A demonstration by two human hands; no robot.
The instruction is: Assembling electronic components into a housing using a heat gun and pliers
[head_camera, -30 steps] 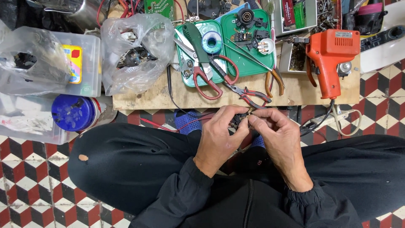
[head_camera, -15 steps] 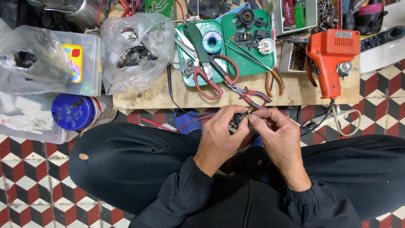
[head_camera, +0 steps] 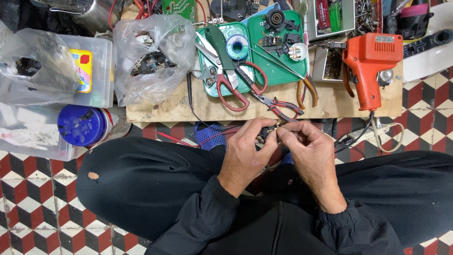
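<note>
I sit cross-legged in black trousers on a red, black and white tiled floor. My left hand (head_camera: 246,151) and my right hand (head_camera: 309,153) meet above my lap, both pinching a small dark electrical part (head_camera: 267,132) between their fingertips. Most of the part is hidden by my fingers. Thin red wires (head_camera: 207,140) run from it to the left. Just beyond my hands lies a low wooden board (head_camera: 188,106) with red-handled pliers (head_camera: 281,105) at its near edge.
On the board sit a green tray (head_camera: 271,71) with red scissors (head_camera: 233,82), a screwdriver, solder and black parts, an orange soldering gun (head_camera: 370,61), and a clear bag of parts (head_camera: 151,56). Plastic tubs and a blue-lidded jar (head_camera: 82,125) stand at left.
Both hands stay together over my lap on the small part; only the fingers shift slightly. Nothing else has moved.
</note>
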